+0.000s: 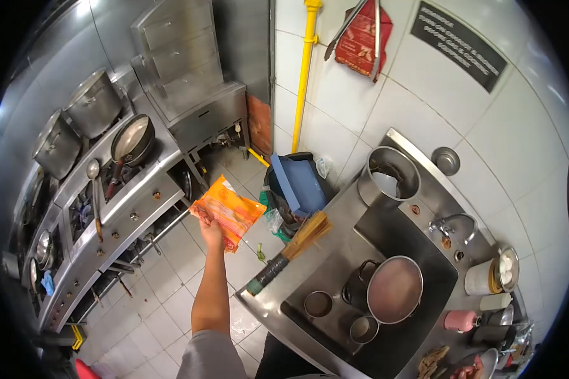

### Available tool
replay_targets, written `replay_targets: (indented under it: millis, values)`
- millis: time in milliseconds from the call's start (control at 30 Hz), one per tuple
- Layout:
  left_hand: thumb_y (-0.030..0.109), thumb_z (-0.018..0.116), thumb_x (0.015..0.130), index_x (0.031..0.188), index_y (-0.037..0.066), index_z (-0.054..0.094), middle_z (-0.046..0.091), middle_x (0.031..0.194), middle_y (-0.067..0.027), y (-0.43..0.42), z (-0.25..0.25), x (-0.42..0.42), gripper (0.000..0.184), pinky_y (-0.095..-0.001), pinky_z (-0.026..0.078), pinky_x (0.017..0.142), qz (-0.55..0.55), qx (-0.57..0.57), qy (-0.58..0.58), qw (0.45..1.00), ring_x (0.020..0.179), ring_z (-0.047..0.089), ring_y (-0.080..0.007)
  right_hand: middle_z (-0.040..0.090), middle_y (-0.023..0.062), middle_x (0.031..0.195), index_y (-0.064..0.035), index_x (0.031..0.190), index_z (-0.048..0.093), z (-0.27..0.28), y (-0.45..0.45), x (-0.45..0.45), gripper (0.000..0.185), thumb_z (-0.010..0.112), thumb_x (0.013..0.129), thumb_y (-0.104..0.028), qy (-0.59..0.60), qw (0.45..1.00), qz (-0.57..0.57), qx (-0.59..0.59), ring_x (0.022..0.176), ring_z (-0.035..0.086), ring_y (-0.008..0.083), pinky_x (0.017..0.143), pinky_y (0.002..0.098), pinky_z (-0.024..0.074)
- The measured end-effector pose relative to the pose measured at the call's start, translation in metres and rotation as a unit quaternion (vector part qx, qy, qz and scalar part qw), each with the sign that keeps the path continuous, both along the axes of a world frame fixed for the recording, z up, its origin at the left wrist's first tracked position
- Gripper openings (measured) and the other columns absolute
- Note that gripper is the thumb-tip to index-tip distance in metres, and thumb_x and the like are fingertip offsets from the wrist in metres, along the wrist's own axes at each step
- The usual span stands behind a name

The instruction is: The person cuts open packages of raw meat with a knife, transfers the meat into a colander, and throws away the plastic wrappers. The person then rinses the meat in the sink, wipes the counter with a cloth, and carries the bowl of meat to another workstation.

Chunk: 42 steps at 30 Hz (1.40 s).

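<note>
My left hand (211,228) stretches out over the floor, its fingers closed around the edge of an orange plastic packet (231,211). The packet looks flat, with red and white print too blurred to read. At the bottom right edge, part of my right hand (473,370) shows, fingers curled at a metal bowl (490,357); the rest of this hand is cut off. Below and beyond the packet stands a dark bin (273,184) with a blue box (299,183) sticking out of it.
On the right, a steel sink (385,235) holds a large pot (395,289) and small cups; a stick broom (291,252) lies on its edge. A pot (389,174) stands behind. Left, a stove (133,216) carries a wok (133,139) and tall pots. A yellow pipe (306,76) runs up the wall.
</note>
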<state>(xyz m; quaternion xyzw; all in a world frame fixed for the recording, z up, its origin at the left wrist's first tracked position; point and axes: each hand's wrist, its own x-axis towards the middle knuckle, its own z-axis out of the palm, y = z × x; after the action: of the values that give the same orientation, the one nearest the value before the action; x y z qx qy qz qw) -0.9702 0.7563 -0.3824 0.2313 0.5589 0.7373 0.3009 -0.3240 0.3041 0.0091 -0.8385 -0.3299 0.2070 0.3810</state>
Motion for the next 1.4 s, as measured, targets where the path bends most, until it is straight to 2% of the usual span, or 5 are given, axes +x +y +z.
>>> replay_targets:
  millis: [300,567,700,1000,1400]
  values:
    - [-0.005,0.05,0.092,0.136,0.007,0.045,0.058,0.128,-0.0088,0.117,-0.089,0.047,0.045,-0.0353,0.051,0.091,-0.141,-0.115,-0.038,0.983,0.109,0.06,-0.0199,0.06,0.0101,0.118,-0.001,0.142,0.047,-0.008,0.043,-0.031,0.051,0.063,0.098,-0.022,-0.039,0.994,-0.036,-0.1,0.105,0.056,0.0178,0.096,0.0301,0.0442]
    - [0.049,0.076,0.08,0.15,-0.009,0.026,0.056,0.133,-0.0308,0.172,-0.126,0.099,0.103,-0.0398,0.044,0.105,-0.38,-0.401,0.307,0.775,0.125,0.056,-0.0377,0.059,0.0069,0.101,0.0016,0.116,0.055,-0.007,0.064,-0.057,0.026,0.057,0.101,-0.02,-0.021,0.995,-0.002,-0.098,0.091,0.055,0.0171,0.084,0.0304,0.0458]
    - [0.038,0.072,0.085,0.144,0.004,0.047,0.061,0.127,-0.0245,0.146,-0.182,0.052,0.072,-0.0406,0.06,0.067,-0.442,-0.397,0.366,0.716,0.096,0.068,-0.0343,0.059,0.0062,0.099,0.0008,0.117,0.055,-0.018,0.052,-0.047,0.024,0.059,0.099,-0.014,-0.008,0.997,-0.001,-0.077,0.089,0.055,0.0178,0.082,0.0309,0.0468]
    - [0.041,0.057,0.096,0.135,0.014,0.055,0.064,0.118,-0.004,0.092,0.032,-0.016,0.047,-0.0336,0.05,0.075,-0.301,-0.174,0.065,0.936,0.091,0.06,-0.0172,0.064,0.0013,0.089,-0.0055,0.122,0.066,-0.05,0.053,-0.056,0.033,0.073,0.09,-0.008,0.037,0.993,0.082,-0.073,0.081,0.06,0.0103,0.075,0.0265,0.0516]
    - [0.024,0.053,0.1,0.13,0.001,0.052,0.061,0.115,-0.0106,-0.119,0.323,0.236,0.038,-0.0329,0.047,0.086,-0.36,0.09,0.182,0.91,0.095,0.059,-0.0198,0.07,0.0053,0.098,-0.0024,0.121,0.064,0.005,-0.131,0.046,0.029,0.068,0.093,-0.007,0.065,0.983,0.06,0.16,0.099,0.065,0.0119,0.083,0.0283,0.0524]
